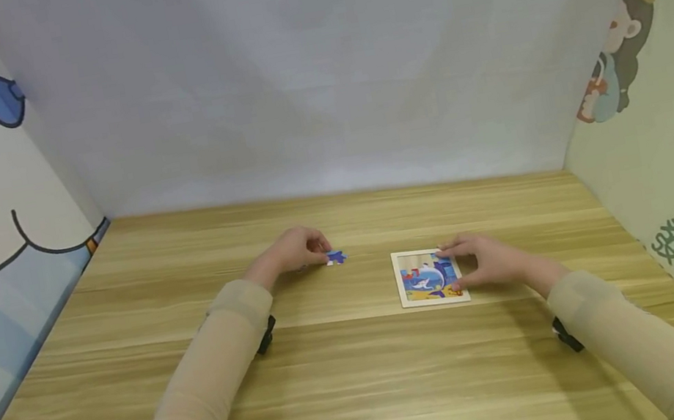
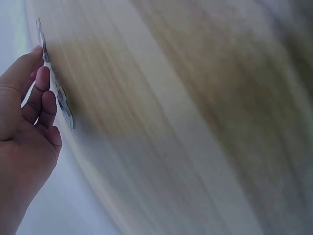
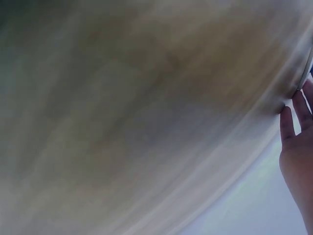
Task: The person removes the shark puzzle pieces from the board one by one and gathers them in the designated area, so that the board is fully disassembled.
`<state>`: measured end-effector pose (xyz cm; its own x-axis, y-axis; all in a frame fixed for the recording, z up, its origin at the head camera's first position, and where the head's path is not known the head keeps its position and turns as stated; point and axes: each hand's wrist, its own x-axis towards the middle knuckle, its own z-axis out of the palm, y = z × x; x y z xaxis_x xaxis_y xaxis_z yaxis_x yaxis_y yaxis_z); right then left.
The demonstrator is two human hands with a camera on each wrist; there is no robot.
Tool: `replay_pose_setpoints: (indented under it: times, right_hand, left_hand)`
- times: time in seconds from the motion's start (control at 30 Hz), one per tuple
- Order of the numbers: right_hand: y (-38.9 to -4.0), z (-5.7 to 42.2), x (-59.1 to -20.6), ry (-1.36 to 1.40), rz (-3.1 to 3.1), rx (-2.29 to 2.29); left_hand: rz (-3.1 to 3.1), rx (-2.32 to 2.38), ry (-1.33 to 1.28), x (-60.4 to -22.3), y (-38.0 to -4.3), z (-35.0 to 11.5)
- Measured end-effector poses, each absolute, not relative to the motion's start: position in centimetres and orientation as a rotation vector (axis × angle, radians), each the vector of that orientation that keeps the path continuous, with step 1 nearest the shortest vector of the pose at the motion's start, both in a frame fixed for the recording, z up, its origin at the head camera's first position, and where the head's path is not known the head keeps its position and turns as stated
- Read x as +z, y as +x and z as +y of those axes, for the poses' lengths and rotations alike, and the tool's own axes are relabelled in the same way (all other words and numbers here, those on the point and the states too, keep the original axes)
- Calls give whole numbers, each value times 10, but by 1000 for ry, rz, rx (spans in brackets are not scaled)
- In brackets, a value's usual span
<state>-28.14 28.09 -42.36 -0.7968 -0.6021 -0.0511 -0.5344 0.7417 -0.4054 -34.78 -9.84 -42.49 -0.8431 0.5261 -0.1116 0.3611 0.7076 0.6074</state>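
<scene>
At the left, a blue puzzle piece (image 1: 335, 258) is seen lying on the wooden table (image 1: 366, 383), touched at its left edge by the fingertips of the left hand (image 1: 293, 251). In the left wrist view the same puzzle piece (image 2: 62, 100) is shown edge-on against the tips of the fingers (image 2: 43, 90), which are only lightly bent and rest on it rather than wrap round it; the left hand (image 2: 24, 132) is otherwise relaxed.

Further right, well apart from the piece, a puzzle board (image 1: 428, 276) with a pale frame and a blue and yellow picture lies flat on the table. Its right side is covered by the right hand (image 1: 486, 263), whose fingers are laid out nearly straight across the board's top right corner and right edge. In the right wrist view, the fingers (image 3: 288, 122) of the right hand (image 3: 298, 156) are seen straight, and the rest is blurred.
</scene>
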Motion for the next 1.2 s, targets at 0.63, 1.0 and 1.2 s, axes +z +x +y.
replay_pose_setpoints:
  times: [0.63, 1.0, 1.2]
  right_hand:
    - [-278, 283, -429, -865, 2867, -499]
    - [-277, 284, -431, -849, 2870, -511]
    - [-279, 285, -433, -819, 2858, -519]
  left_hand:
    - [2698, 720, 901, -389, -343, -54]
    - [2721, 731, 1048, -393, -339, -10]
    - [2715, 746, 1040, -401, -336, 12]
